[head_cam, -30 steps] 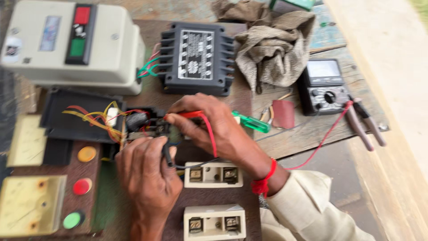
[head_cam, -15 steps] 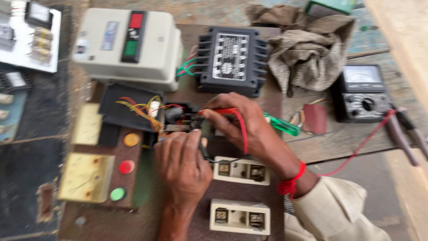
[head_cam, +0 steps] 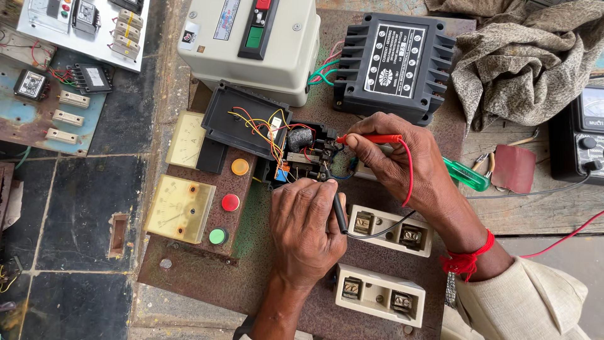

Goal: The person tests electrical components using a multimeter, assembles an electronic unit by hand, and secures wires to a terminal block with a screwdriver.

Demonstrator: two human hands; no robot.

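Rusty metal panel board [head_cam: 189,264] lying on a weathered wooden bench. Since a second ago the view has pulled back; both probes stay planted in the opened wiring unit [head_cam: 296,151] at panel centre. Right hand [head_cam: 402,164] pinches the red probe [head_cam: 371,138]; left hand [head_cam: 308,233] grips the black probe [head_cam: 340,211]. Loose coloured wires crowd the terminals. Multimeter [head_cam: 579,141] at right edge, crumpled rag [head_cam: 522,63] beside it.

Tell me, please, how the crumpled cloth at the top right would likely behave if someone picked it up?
The cloth would probably be floppy: it lies in loose folds and sags over the table edge. It looks light for its bulk, being thin fabric. It seems unlikely to roll or slip, though a fold could drag against the black finned box it touches.
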